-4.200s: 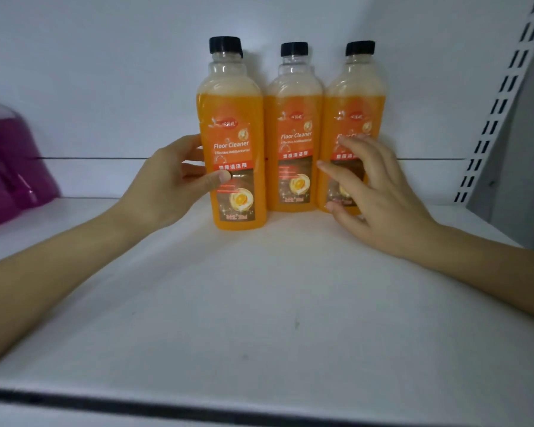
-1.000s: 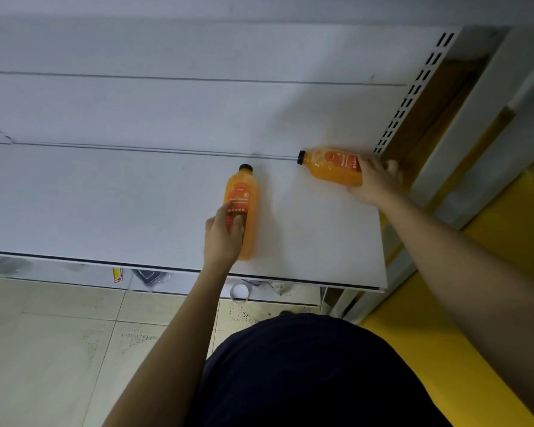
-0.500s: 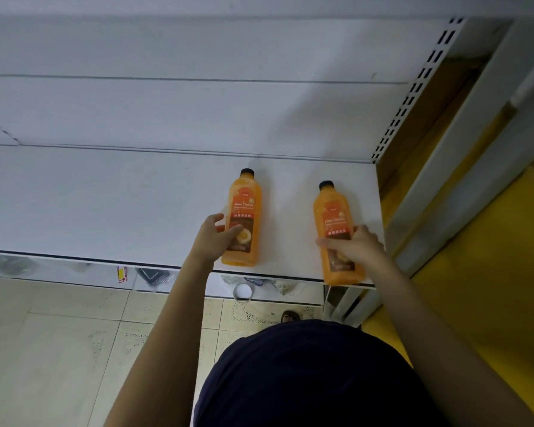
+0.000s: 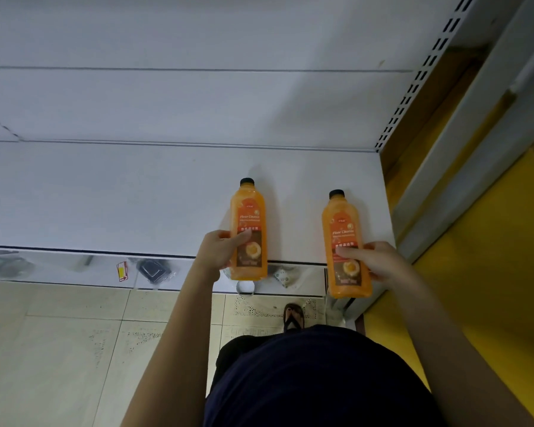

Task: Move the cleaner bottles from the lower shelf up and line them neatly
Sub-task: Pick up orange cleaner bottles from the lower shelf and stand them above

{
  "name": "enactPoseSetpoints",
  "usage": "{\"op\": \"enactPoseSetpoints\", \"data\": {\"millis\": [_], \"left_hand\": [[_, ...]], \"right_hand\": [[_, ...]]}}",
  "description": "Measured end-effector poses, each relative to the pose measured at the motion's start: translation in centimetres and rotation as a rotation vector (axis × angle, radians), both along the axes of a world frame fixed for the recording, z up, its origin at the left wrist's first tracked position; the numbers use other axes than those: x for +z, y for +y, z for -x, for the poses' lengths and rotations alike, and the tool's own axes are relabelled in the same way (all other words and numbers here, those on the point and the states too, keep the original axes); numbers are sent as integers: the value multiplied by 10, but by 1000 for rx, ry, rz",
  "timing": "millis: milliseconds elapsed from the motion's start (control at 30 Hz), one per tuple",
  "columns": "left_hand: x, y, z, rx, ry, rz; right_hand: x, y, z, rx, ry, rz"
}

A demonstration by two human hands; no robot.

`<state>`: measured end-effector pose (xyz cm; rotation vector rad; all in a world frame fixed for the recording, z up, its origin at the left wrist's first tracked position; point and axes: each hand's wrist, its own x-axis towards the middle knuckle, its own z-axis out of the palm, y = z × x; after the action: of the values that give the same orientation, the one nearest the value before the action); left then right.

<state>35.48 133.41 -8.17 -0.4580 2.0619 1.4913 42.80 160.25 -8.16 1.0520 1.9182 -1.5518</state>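
I look down at the white lower shelf (image 4: 136,195). My left hand (image 4: 218,251) grips an orange floor cleaner bottle (image 4: 248,220) with a black cap around its lower half. My right hand (image 4: 375,261) grips a second orange floor cleaner bottle (image 4: 342,229) the same way. Both bottles point caps away from me, labels up, and their bases reach past the shelf's front edge. I cannot tell whether they still touch the shelf.
A slotted upright (image 4: 413,84) and a grey post (image 4: 475,143) bound the shelf on the right, with a yellow floor (image 4: 490,272) beyond. Below lie a tiled floor (image 4: 59,349), small litter under the shelf edge, and my sandalled foot (image 4: 293,315).
Both bottles have come toward me, past the shelf's front edge. A second ago the right bottle lay sideways at the back right corner; now it points away like the left one.
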Motion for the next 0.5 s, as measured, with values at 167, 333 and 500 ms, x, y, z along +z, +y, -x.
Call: {"op": "enactPoseSetpoints", "data": {"millis": [167, 333, 500], "left_hand": [[3, -40, -17, 23, 104, -85], [32, -92, -32, 92, 262, -168], [80, -137, -54, 71, 496, -246]], "right_hand": [[14, -30, -22, -36, 121, -40], [46, -82, -46, -76, 289, -92], [86, -136, -74, -97, 456, -111]]}}
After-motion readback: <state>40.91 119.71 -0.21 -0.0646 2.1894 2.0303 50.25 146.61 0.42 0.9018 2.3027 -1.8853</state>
